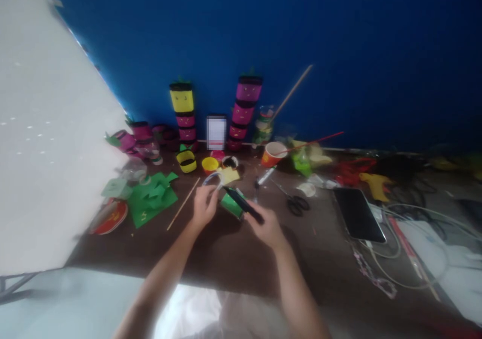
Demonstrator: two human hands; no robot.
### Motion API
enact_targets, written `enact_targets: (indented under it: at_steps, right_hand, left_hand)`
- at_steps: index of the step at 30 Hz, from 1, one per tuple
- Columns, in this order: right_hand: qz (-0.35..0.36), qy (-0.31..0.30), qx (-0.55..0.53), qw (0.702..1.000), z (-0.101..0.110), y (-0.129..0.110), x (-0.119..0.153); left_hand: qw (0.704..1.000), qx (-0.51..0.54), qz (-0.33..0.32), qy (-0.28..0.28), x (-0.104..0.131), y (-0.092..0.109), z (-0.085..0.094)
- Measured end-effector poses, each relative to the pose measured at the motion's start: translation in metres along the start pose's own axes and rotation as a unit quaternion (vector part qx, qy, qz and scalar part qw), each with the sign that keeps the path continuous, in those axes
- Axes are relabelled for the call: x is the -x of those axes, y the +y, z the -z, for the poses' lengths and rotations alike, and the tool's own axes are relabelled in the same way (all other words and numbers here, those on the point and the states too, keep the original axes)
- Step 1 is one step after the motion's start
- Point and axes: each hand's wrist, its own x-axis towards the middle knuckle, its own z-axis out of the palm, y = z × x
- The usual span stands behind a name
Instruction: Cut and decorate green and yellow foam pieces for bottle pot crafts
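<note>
My left hand [205, 204] is closed on a pale, clear ring [213, 179] that stands up from its fingertips. In my right hand [268, 224] is a long black tool [244, 205], its tip pointing up and left toward the ring without a visible gap I can judge. Under the tool lies a small green piece [232, 204] on the dark table. Just beyond the hands are a yellow paper [229, 175], a yellow cup [210, 165] and an open yellow container [187, 161]. Blur hides what exactly the tool is.
Green sheets [152, 198] and a thin stick [183, 204] lie left. Scissors [295, 203], a red-and-white cup [274, 154] and a black phone [358, 214] with cables are right. Stacked yellow and magenta containers [246, 110] stand by the blue wall.
</note>
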Motion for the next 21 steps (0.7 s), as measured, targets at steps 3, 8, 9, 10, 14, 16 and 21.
enact_targets:
  at_steps: [3, 8, 9, 10, 14, 16, 21]
  right_hand:
    - [-0.003, -0.003, -0.004, 1.000, -0.0003, 0.0004, 0.0005]
    - [-0.001, -0.001, -0.004, 1.000, -0.0007, -0.0007, 0.0008]
    - [-0.001, -0.002, -0.004, 1.000, -0.0006, -0.0011, 0.0007]
    - [-0.002, -0.002, -0.004, 1.000, -0.0004, -0.0014, 0.0005]
    - [-0.008, -0.006, 0.002, 1.000, 0.0001, -0.0013, -0.0001]
    - [-0.007, -0.008, 0.005, 1.000, -0.0001, -0.0003, -0.0002]
    - [0.005, -0.009, 0.007, 1.000, -0.0019, 0.0020, -0.0002]
  left_hand:
    - [1.000, -0.002, 0.000, -0.003, 0.0002, 0.0001, -0.0002]
    - [1.000, -0.003, -0.009, -0.007, -0.0002, 0.0013, 0.0003]
    - [1.000, -0.002, -0.008, -0.007, -0.0003, 0.0015, 0.0004]
    - [1.000, -0.001, -0.006, -0.007, -0.0003, 0.0017, 0.0004]
    - [1.000, 0.002, 0.004, -0.007, 0.0001, 0.0021, 0.0001]
    - [1.000, 0.005, 0.013, -0.010, 0.0007, 0.0020, -0.0001]
    - [0.998, 0.020, 0.055, -0.020, 0.0028, 0.0011, -0.0009]
